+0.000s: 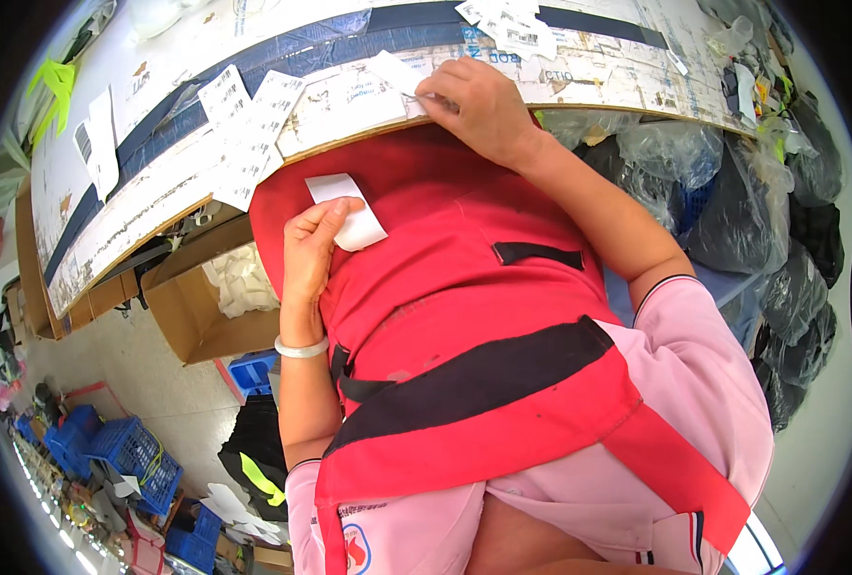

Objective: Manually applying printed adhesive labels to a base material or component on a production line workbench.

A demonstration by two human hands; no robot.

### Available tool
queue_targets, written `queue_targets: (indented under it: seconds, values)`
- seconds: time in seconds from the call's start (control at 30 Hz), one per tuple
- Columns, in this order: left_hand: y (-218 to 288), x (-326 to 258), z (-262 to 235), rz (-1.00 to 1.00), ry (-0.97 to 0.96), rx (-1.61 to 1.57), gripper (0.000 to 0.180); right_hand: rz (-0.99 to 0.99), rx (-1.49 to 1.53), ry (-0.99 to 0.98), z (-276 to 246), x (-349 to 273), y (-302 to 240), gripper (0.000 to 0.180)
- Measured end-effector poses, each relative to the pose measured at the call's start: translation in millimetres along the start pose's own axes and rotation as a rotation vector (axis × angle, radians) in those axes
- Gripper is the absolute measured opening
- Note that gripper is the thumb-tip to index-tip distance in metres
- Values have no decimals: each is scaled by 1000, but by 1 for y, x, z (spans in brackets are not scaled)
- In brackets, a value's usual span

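Note:
My left hand [313,244] is closed, with thumb and fingers pinching a blank white paper slip [362,226] in front of the red apron [445,249]. My right hand [483,110] rests at the near edge of the worn white table [349,101]. Its fingertips are pressed together on the corner of a small white label [394,71] lying on the tabletop. Left of that label, sheets of printed labels [271,107] hang partly over the table edge. A pile of printed labels [517,31] lies beyond my right hand.
An open cardboard box [182,311] holding pale material stands below the table at left. Blue plastic crates [148,455] sit on the floor farther left. Bagged dark bundles [733,216] crowd the right side. Dark tape [292,57] runs along the tabletop.

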State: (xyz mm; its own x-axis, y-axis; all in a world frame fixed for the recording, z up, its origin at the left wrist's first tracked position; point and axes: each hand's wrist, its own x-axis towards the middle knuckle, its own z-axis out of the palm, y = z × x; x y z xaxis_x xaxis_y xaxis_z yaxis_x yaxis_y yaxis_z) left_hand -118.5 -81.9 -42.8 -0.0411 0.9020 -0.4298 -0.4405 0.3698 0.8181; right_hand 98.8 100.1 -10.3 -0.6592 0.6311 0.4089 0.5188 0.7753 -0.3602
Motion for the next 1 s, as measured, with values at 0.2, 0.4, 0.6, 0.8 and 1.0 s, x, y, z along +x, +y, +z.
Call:
queue_targets:
  seconds: [0.2, 0.4, 0.6, 0.8, 1.0]
  values:
    - [0, 1, -2, -8, 19, -20, 23, -155, -71, -77, -27, -4, 23, 5]
    - [3, 1, -5, -6, 24, -20, 22, -150, -77, -213, -45, -15, 42, 9]
    - [7, -33, -35, 62, 151, -81, 20, 45, 26, -284, -55, -17, 36, 13]
    - [-43, -69, -161, 106, 486, -381, 34, 26, 150, -175, -56, -14, 20, 14]
    - [-135, -90, -272, -286, 939, -36, 48, 23, 246, -198, -57, 1, -10, 12]
